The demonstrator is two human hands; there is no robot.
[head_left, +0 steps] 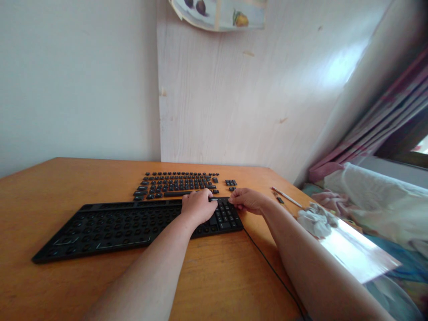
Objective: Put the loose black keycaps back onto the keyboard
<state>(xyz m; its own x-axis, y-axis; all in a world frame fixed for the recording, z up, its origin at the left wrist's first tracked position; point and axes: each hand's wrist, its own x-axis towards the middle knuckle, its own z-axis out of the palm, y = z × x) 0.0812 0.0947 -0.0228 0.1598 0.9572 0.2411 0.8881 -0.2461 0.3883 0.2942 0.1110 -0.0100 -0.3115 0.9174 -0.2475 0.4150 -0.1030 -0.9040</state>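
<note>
A black keyboard (113,227) lies on the wooden table, its main section stripped of keycaps, with bare key sockets showing. Keys are in place on the number pad (225,213) at its right end. My left hand (199,207) rests over the keyboard just left of the number pad, fingers bent round its far edge. At the far right corner, my right hand (247,200) has its fingertips pinched together; anything between them is too small to make out. Behind the keyboard, loose black keycaps (179,183) are laid out in rows, including a long space bar (177,194).
A black cable (272,267) runs from the keyboard toward me under my right forearm. On the right lie a white-handled brush (287,197), a few small dark pieces (280,200), a crumpled cloth (314,220) and a shiny white sheet (357,249). A wall stands behind the table (207,285).
</note>
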